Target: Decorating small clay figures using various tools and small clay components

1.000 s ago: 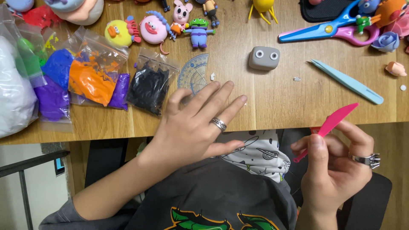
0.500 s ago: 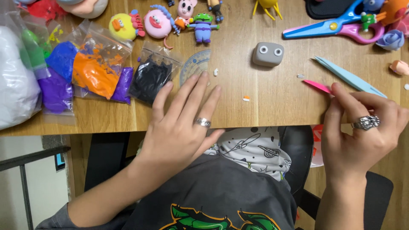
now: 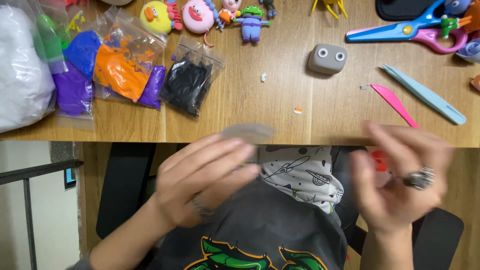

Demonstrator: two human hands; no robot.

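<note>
The left hand (image 3: 210,180), blurred, hangs below the wooden surface (image 3: 310,120) edge with its fingers loosely spread, and a pale translucent flat piece (image 3: 248,132) sits at its fingertips at about 1 o'clock, though whether they pinch it I cannot tell. The right hand (image 3: 400,180), also blurred, is open with fingers apart and holds nothing I can see. At its 12 o'clock a pink modelling knife (image 3: 395,104) lies on the surface, with a light blue tool (image 3: 424,94) just beside it and a grey clay block with eyes (image 3: 327,58) at 11 o'clock.
</note>
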